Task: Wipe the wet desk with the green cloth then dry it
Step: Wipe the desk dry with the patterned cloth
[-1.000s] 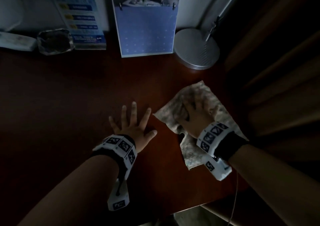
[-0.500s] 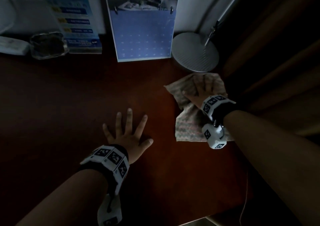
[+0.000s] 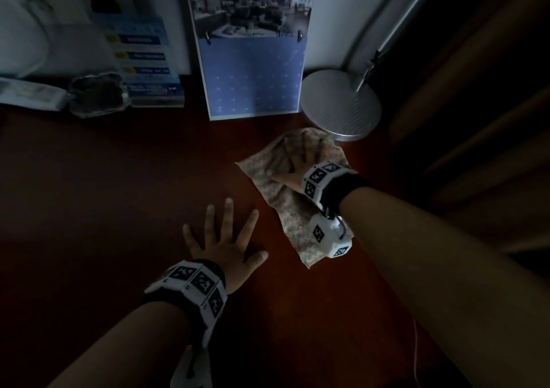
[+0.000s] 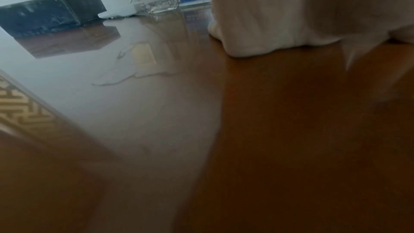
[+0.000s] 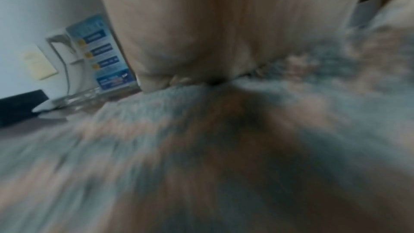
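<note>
Right hand (image 3: 300,164) flat on cloth (image 3: 285,209), fingers straight, pressing it to desk (image 3: 119,209) just beside lamp base (image 3: 340,108). Left hand (image 3: 226,247) spread flat on bare desk, near cloth.

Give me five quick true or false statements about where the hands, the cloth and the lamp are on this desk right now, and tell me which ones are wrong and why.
1. The right hand presses flat on the cloth. True.
2. The left hand holds a corner of the cloth. False: it lies flat on the bare desk, fingers spread, apart from the cloth.
3. The cloth's far edge lies close to the round lamp base. True.
4. The calendar lies flat under the cloth. False: it stands upright at the back of the desk, beyond the cloth.
5. The cloth is bunched in a closed fist. False: it lies spread out under the palm and wrist.
</note>
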A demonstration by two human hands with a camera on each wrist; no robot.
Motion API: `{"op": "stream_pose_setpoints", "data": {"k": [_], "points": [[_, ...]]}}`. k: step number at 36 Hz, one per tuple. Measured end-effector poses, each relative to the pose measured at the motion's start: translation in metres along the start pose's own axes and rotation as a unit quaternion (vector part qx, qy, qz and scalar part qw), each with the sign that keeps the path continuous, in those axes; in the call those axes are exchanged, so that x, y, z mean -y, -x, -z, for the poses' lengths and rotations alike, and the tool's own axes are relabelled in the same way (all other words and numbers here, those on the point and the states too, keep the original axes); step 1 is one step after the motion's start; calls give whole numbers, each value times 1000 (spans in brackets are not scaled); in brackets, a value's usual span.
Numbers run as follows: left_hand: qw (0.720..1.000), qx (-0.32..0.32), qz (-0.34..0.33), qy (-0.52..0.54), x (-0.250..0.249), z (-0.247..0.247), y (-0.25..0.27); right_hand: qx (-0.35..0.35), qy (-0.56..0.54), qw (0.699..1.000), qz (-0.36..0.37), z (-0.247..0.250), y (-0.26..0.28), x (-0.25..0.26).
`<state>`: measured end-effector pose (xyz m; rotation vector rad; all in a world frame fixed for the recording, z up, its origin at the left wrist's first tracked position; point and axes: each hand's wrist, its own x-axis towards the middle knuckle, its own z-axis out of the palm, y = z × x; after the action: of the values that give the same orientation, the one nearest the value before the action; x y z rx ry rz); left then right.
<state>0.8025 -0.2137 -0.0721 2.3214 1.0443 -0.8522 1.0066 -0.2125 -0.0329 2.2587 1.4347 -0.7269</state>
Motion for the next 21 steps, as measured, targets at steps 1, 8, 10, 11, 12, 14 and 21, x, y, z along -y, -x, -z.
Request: {"op": "stream_pose_setpoints", "data": {"k": [1,8,10,11,12,14,21], "points": [[1000,-1,1,-1,0,0,0,-14,-14,1000,-6,-4,0,0],[1000,12,-1,-5,0,3,1,-32,-78,994,-70,-57,24,-38],[1000,19,0,-7,0,4,2,-27,-92,991,-89,-61,26,-59],[1000,22,0,-7,0,5,2,-27,-99,990,-102,-60,26,-68],[1000,24,0,-7,0,6,2,-26,-105,988,-112,-58,25,-77],[1000,26,-1,-6,0,7,4,-44,-113,983,-137,-50,20,-88],[1000,28,-1,-8,0,7,4,-40,-83,985,-146,-46,-16,-122]]}}
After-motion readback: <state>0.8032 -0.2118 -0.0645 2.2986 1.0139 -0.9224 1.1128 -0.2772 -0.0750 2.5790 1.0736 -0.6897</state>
